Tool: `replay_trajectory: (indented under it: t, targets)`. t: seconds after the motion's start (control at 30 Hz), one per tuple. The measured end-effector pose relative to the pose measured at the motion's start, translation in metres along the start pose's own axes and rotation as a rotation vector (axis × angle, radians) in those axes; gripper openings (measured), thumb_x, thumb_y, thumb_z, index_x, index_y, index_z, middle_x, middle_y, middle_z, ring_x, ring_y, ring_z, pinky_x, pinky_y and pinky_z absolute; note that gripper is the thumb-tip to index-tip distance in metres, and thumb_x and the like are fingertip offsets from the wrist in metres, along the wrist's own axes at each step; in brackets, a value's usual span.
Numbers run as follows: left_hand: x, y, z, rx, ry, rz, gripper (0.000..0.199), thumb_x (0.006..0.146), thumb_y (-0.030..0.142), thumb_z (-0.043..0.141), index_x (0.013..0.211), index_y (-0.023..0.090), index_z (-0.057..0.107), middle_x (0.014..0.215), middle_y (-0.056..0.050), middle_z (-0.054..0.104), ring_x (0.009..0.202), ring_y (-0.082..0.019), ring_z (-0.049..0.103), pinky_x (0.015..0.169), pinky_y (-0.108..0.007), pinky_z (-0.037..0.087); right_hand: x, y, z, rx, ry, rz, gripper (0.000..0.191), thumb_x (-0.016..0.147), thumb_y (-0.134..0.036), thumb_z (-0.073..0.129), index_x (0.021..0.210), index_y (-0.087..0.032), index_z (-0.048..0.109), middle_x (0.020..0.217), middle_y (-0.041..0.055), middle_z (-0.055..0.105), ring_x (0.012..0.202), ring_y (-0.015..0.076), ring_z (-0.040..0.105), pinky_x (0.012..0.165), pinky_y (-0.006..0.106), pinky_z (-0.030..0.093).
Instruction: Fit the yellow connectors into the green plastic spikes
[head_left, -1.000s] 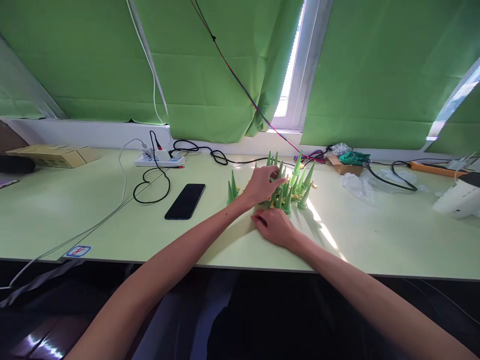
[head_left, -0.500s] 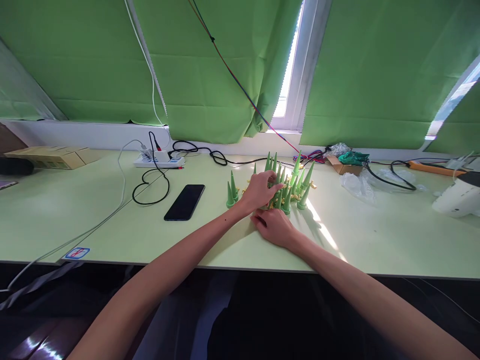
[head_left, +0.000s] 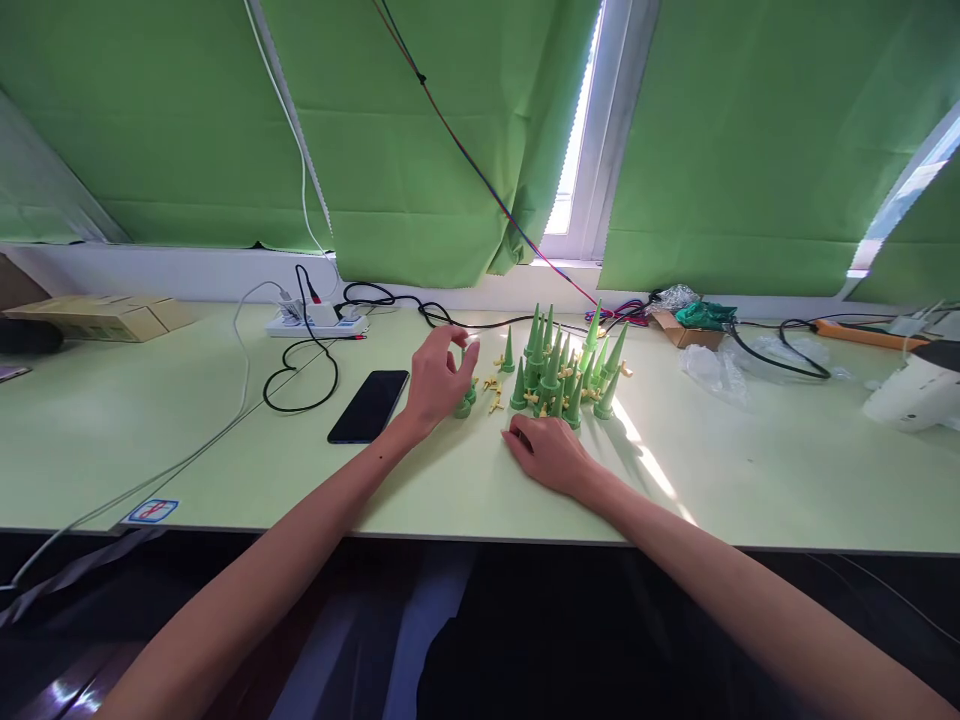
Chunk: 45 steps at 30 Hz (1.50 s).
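Note:
Clustered upright on the table are several green pointed cones (head_left: 551,372) with wider round bases; small yellow cross-shaped pieces (head_left: 496,402) lie among and beside them. To the left of this group, my left hand (head_left: 435,385) is over a separate pair of green cones (head_left: 464,405), largely covering them. Its thumb and forefinger are curved and apart, with no held piece visible. My right hand (head_left: 547,452) rests on the table at the front of the cluster, fingers curled in. Whatever may be inside those fingers is hidden. One single cone (head_left: 508,352) stands behind the yellow pieces.
A black phone (head_left: 367,407) lies left of my left hand. Further back are a power strip (head_left: 319,322) and black cables. On the right sit a small cardboard box (head_left: 679,332), clear plastic bags (head_left: 714,372) and a white device (head_left: 916,385). The table's front edge runs below my wrists.
My left hand has moved left from above the cone cluster to the separate pair of cones, uncovering the cluster and yellow pieces. The right hand stays in place.

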<state>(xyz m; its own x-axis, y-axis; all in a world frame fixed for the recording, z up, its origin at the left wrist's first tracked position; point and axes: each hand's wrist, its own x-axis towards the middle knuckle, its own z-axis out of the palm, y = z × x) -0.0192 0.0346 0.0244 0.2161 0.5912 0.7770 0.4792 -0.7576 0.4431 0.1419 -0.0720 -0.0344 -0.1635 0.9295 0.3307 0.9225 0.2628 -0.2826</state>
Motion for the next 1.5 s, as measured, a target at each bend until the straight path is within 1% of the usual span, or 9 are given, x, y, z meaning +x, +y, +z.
replay_trajectory:
  t: [0.1,0.43,0.53,0.7,0.9,1.0,1.13,1.4,1.5]
  targets:
    - [-0.011,-0.014,0.002,0.004,0.01,-0.072,0.018,0.088,0.036,0.056,0.092,0.018,0.056,0.087,-0.001,0.062,0.046,-0.004,0.04,0.054,-0.022,0.039,0.0,-0.001,0.0,0.009,0.009,0.006,0.02,0.098,-0.028,0.043,0.088,-0.018,0.058,0.075,0.0025,0.066,0.065,0.0138,0.057,0.058,0.025,0.028]
    - [-0.018,-0.021,0.005,-0.207,-0.068,-0.254,0.026,0.083,0.044,0.06,0.093,0.02,0.058,0.081,0.0,0.061,0.049,-0.006,0.052,0.049,-0.021,0.041,0.0,-0.001,0.003,-0.022,0.047,-0.014,0.021,0.099,-0.025,0.04,0.099,-0.017,0.059,0.092,0.0052,0.068,0.078,0.0166,0.062,0.065,0.026,0.037]
    - [-0.021,-0.023,0.007,-0.196,-0.14,-0.241,0.026,0.084,0.046,0.059,0.088,0.019,0.059,0.071,0.001,0.061,0.051,-0.009,0.054,0.049,-0.022,0.041,0.0,-0.003,0.002,-0.057,0.053,-0.019,0.026,0.1,-0.025,0.036,0.112,-0.017,0.058,0.107,0.0087,0.066,0.084,0.0179,0.063,0.068,0.027,0.041]
    - [-0.022,-0.018,0.004,-0.088,-0.24,-0.132,0.038,0.09,0.045,0.049,0.066,0.017,0.059,0.056,0.001,0.059,0.048,-0.009,0.046,0.052,-0.024,0.038,0.001,-0.009,-0.001,-0.123,0.012,-0.064,0.039,0.098,-0.021,0.032,0.133,-0.015,0.049,0.133,0.0134,0.056,0.094,0.0212,0.066,0.074,0.03,0.049]
    - [-0.024,-0.01,0.002,-0.138,-0.292,-0.084,0.043,0.093,0.046,0.044,0.065,0.018,0.058,0.056,0.001,0.06,0.047,-0.009,0.043,0.054,-0.024,0.038,0.014,-0.011,0.001,-0.276,-0.13,-0.06,0.059,0.089,-0.009,0.031,0.148,-0.015,0.033,0.155,0.0175,0.031,0.092,0.0237,0.069,0.075,0.037,0.054]
    - [-0.025,-0.011,0.004,-0.13,-0.338,-0.061,0.043,0.093,0.047,0.042,0.066,0.018,0.058,0.054,0.002,0.058,0.046,-0.009,0.039,0.053,-0.023,0.035,0.024,-0.012,0.004,-0.307,-0.163,-0.066,0.062,0.088,-0.006,0.031,0.149,-0.013,0.032,0.155,0.0187,0.031,0.093,0.0247,0.069,0.075,0.038,0.055]
    - [-0.025,-0.013,0.004,-0.108,-0.373,-0.036,0.042,0.094,0.045,0.041,0.069,0.018,0.059,0.057,0.001,0.06,0.046,-0.009,0.038,0.052,-0.023,0.032,0.03,-0.014,0.005,-0.299,-0.16,-0.05,0.055,0.088,-0.004,0.03,0.141,-0.014,0.042,0.144,0.0176,0.047,0.094,0.0242,0.068,0.075,0.035,0.054]
    - [-0.025,-0.014,0.004,-0.127,-0.459,-0.014,0.028,0.09,0.041,0.049,0.085,0.018,0.063,0.057,0.003,0.056,0.051,-0.01,0.044,0.053,-0.022,0.036,0.022,-0.016,0.001,-0.304,-0.142,-0.05,0.035,0.092,-0.006,0.032,0.117,-0.016,0.055,0.125,0.0134,0.059,0.081,0.0194,0.067,0.066,0.029,0.05]
    - [-0.026,-0.015,0.005,-0.147,-0.507,-0.015,0.026,0.088,0.04,0.051,0.083,0.017,0.063,0.061,0.002,0.057,0.054,-0.01,0.047,0.054,-0.022,0.038,0.017,-0.016,-0.003,-0.306,-0.146,-0.047,0.033,0.092,-0.006,0.034,0.113,-0.016,0.056,0.121,0.0124,0.059,0.077,0.0185,0.065,0.064,0.028,0.048]
